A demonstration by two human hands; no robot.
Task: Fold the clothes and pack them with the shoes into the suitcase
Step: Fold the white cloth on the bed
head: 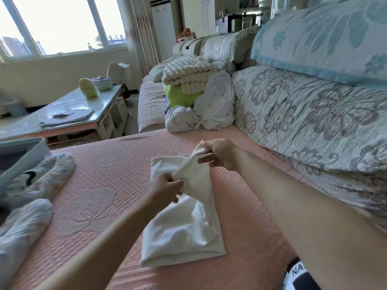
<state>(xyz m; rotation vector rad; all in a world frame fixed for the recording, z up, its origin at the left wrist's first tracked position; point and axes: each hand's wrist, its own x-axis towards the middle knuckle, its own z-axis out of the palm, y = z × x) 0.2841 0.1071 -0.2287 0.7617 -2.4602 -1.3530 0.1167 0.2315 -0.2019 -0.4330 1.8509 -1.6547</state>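
While your left hand (167,190) pinches a raised fold of the white cotton garment (182,229) between thumb and curled fingers, your right hand (219,156) grips the far end of that same fold, holding it up off the rest of the cloth. Between your hands the fold runs taut as a slanted ridge. Below it the garment lies in a rough rectangle on the pink quilted sofa seat cover (104,174), its near edge doubled over.

By your right forearm, at the bottom edge, a black-and-white item (297,273) shows the letters "NA"; the rest of the writing is cut off.

To your left, two shoes in clear plastic covers (44,176) lie on the same pink cover, the farther one just beside the pale blue suitcase (31,152).

Beyond the garment, a heap of crumpled white clothes (209,111) rests against the grey floral sofa back cushion (314,114), with a lime-green bag (178,97) and a cream ribbed blanket (188,73) behind it. A glass-topped counter (73,110) stands farther left.
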